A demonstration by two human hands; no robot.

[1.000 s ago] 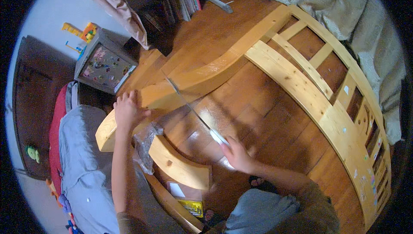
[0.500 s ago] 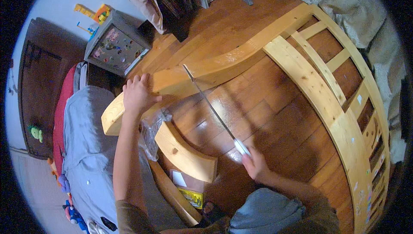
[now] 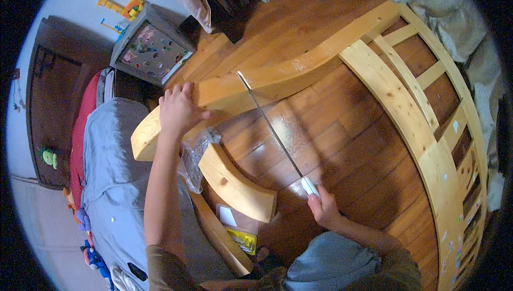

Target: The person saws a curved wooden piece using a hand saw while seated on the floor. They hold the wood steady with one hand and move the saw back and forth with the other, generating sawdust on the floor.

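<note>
A handsaw [image 3: 278, 138] with a thin blade and white handle is in my right hand [image 3: 325, 208], whose fingers are closed round the handle. The blade lies across a long curved wooden beam [image 3: 299, 69], in a cut, and its tip shows past the far side. My left hand [image 3: 181, 110] grips the beam left of the blade, fingers over its top and thumb stretched along it. To the right, the beam joins a slatted wooden frame [image 3: 427, 157]. Pale sawdust [image 3: 283, 130] lies on the floor below the blade.
A short curved wood piece [image 3: 238, 184], a clear plastic bag [image 3: 193, 157] and a yellow tool case [image 3: 245, 240] lie between my arms. The grey-covered bed [image 3: 115, 168] stands left, a small cabinet [image 3: 152, 53] beyond it. A curtain [image 3: 427, 10] hangs at the far right.
The saw handle and my right hand have come slightly nearer to me along the blade's line. My left hand keeps its place on the beam. The whole view has shifted a little.
</note>
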